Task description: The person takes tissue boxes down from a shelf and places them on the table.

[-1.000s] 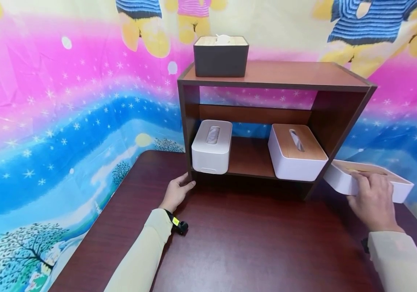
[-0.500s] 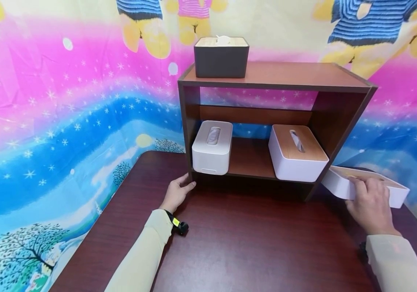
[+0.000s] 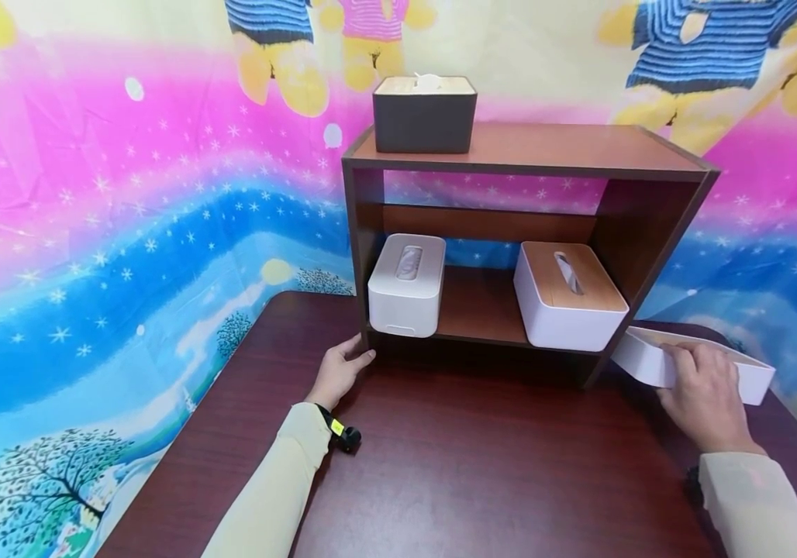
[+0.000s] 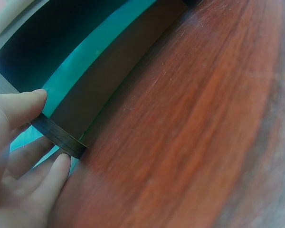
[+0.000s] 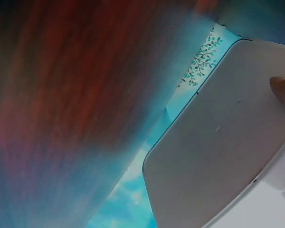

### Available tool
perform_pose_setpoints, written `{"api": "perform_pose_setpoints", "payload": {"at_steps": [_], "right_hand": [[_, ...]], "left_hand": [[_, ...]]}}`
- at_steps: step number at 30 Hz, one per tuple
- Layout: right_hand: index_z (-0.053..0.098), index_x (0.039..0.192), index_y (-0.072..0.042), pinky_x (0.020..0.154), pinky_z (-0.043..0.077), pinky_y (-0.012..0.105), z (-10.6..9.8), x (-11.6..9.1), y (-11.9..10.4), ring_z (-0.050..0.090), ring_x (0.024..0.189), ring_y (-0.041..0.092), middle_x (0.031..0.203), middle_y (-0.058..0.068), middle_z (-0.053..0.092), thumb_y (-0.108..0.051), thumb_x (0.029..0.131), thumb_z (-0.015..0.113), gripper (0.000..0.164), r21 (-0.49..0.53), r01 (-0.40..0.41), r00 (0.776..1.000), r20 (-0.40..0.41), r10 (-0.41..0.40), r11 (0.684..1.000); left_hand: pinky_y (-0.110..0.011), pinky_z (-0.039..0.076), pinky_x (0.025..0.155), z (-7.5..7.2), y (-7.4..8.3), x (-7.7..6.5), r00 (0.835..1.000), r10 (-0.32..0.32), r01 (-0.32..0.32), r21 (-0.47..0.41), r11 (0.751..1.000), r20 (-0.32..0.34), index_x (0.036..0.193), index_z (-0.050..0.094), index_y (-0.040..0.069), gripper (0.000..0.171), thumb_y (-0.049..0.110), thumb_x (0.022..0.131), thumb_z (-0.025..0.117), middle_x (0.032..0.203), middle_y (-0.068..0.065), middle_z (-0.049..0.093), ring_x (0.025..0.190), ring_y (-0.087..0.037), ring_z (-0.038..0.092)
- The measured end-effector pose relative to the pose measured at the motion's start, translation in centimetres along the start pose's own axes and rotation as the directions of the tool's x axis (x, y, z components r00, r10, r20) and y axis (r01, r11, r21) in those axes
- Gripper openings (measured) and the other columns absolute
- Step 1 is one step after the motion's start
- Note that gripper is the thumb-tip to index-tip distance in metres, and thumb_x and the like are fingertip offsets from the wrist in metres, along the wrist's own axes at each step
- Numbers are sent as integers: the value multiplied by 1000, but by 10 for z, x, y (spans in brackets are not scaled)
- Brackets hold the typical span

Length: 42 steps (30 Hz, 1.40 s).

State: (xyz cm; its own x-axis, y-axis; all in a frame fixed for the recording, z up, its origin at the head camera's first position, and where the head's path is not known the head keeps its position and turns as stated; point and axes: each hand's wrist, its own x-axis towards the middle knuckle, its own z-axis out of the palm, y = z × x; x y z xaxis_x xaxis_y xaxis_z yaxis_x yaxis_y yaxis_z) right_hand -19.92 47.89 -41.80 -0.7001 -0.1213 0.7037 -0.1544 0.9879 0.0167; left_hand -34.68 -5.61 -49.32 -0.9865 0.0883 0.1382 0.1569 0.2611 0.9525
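Note:
My left hand (image 3: 336, 373) grips the lower left side panel of a brown wooden shelf (image 3: 566, 147). Thumb and fingers lie on either side of the panel's edge (image 4: 57, 134) in the left wrist view. Beside the shelf's right end, my right hand (image 3: 709, 397) holds a white tissue box (image 3: 756, 381) with a wood-coloured top. That box is tilted, and my hand hides part of it. Its pale underside (image 5: 213, 133) faces the right wrist camera, with a fingertip pressed on it.
On the shelf stand a plain white tissue box (image 3: 405, 287) at left and a white tissue box with a wooden lid (image 3: 573, 294) at right. A dark grey tissue box (image 3: 425, 120) sits on top. Beneath is a dark red table (image 3: 482, 465); a printed cloth (image 3: 126, 194) hangs behind.
My right hand has brought the tissue box slightly down and to the left, and less of its top shows. My left hand has kept its place on the shelf panel.

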Motion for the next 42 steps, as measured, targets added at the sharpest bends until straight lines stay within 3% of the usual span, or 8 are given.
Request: {"api": "perform_pose_setpoints", "payload": {"at_steps": [7,15,24,35,42], "right_hand": [[49,102,7,96,18,58,3,0,-2,36,96,47,101,27,43,4,40,80,69,2,-11,1000,24,11,1000],[47,104,7,95,17,58,1,-9,-7,33,98,45,101,26,41,3,41,81,72,10,-34,996,82,33,999],[47,99,7,91,21,60,1,-17,-1,35,96,46,99,26,42,1,38,80,70,3,-10,997,82,10,1000],[49,100,5,79,26,59,3,-9,2,38,94,44,95,23,43,-8,36,83,74,1,105,989,105,-105,994],[49,103,3,78,27,59,10,-1,-4,38,99,41,104,23,44,-13,37,85,77,-6,128,980,153,-125,992]], "left_hand": [[-36,35,95,-2,-3,-2,1000,0,0,7,1000,-5,125,52,29,51,37,77,68,121,7,53,118,-11,41],[-37,40,90,0,-5,-2,1000,9,-8,-18,1000,26,124,53,30,46,26,80,66,121,6,54,114,-10,44],[-36,40,89,2,-2,2,998,19,-17,-25,1000,60,124,52,31,46,29,81,66,122,7,53,117,-11,43],[-34,41,88,3,-2,8,998,35,-33,-36,999,44,124,53,29,46,28,80,67,118,7,56,114,-9,45],[-35,42,88,-3,-5,5,999,32,-31,-46,998,17,123,55,29,45,22,80,67,118,6,56,113,-9,45]]}}
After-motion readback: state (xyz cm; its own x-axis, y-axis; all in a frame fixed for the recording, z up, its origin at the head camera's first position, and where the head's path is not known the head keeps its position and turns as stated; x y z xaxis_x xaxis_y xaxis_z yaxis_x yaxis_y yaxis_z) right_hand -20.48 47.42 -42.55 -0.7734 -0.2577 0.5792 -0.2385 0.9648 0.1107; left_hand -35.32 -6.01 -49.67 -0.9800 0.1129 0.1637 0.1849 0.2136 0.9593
